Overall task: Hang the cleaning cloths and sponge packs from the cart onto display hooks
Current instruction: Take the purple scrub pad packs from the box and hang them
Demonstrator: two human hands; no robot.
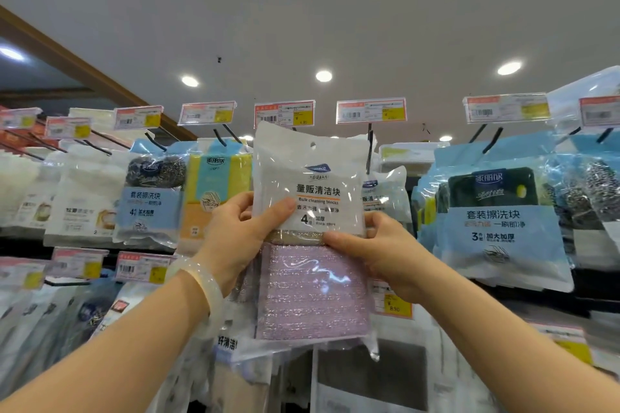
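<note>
I hold up a clear sponge pack (pixel 312 245) with a white label panel and a lilac sponge inside, in front of the top row of display hooks. My left hand (pixel 235 235) grips its left edge, thumb across the label. My right hand (pixel 379 251) pinches its right edge at mid-height. The pack's hang hole (pixel 313 145) sits just below a black hook (pixel 370 147) and a red-and-yellow price tag (pixel 284 114). The cart is out of view.
Hooks to the left carry steel-scourer packs (pixel 152 198) and yellow-blue sponge packs (pixel 218 184). To the right hang blue packs with dark sponges (pixel 493 211). A lower row of hooks with packs and price tags (pixel 142 266) runs below. Ceiling lights glow above.
</note>
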